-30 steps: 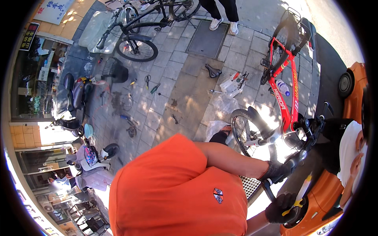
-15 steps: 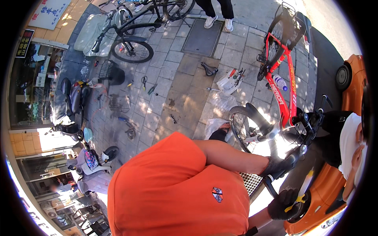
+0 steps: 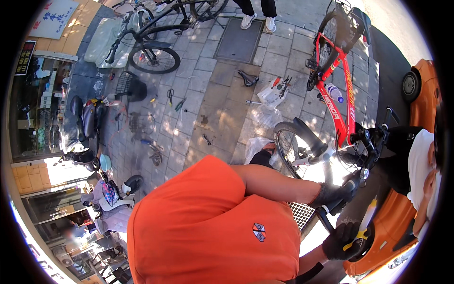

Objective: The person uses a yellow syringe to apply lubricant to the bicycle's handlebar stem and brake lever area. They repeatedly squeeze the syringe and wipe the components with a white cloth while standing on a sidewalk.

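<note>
My left hand (image 3: 335, 195), in a black glove, is closed around the handlebar of the red bicycle (image 3: 333, 111), near its black grip (image 3: 323, 218). The fingers are partly hidden by the glove's dark colour against the bar. My right hand (image 3: 347, 240), also gloved in black, is closed on a syringe-like tool (image 3: 368, 217) with a pale barrel, a yellow tip and a yellow handle. The tool points up and away from the palm. This hand sits by the grip's lower end; whether it touches the grip I cannot tell. The bicycle's front wheel (image 3: 289, 144) is above my left forearm.
A person in a white top (image 3: 421, 170) stands beyond the handlebar, beside orange cars (image 3: 395, 232). Tools on a white plastic bag (image 3: 273, 94), a loose saddle (image 3: 248, 78) and pliers (image 3: 179, 104) lie on the paving. A dark bicycle (image 3: 155, 59) and scooters (image 3: 90, 118) stand left.
The whole view has shifted slightly. Both hands keep nearly the same place and hold; the syringe-like tool is a little more upright.
</note>
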A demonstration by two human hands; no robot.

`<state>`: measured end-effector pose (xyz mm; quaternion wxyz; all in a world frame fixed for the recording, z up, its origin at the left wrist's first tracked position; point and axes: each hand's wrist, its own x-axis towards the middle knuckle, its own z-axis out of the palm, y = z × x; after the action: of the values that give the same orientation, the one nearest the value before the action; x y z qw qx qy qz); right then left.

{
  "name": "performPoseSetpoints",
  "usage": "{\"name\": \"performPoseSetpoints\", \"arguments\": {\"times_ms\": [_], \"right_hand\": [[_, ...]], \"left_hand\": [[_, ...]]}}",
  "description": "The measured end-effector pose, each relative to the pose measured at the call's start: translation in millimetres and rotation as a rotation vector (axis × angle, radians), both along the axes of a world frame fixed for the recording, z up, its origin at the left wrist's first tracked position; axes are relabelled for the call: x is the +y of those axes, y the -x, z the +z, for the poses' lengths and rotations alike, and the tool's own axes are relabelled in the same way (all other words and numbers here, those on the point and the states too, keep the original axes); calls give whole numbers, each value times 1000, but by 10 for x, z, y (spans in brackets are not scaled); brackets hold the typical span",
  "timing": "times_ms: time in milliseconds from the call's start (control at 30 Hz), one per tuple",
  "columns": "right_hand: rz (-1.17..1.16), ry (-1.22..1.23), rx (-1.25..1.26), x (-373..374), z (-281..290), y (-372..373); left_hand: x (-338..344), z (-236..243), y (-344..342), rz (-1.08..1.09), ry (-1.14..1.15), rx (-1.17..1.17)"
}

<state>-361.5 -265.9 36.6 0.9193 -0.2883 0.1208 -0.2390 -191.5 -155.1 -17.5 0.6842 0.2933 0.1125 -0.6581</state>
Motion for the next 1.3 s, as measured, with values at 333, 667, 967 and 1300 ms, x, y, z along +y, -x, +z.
{"name": "performPoseSetpoints", "arguments": {"times_ms": [333, 667, 967, 1300], "right_hand": [[-21, 7, -68, 53, -4, -68], [-13, -92, -104, 58, -33, -56], [-17, -6, -84, 8, -48, 5], [-116, -70, -9, 39, -117, 82]], "left_hand": [[-19, 13, -27, -17, -52, -17], [-60, -127, 8, -72, 8, 16], [94, 325, -147, -72, -163, -244], [-53, -44, -15, -60, -96, -141]]}}
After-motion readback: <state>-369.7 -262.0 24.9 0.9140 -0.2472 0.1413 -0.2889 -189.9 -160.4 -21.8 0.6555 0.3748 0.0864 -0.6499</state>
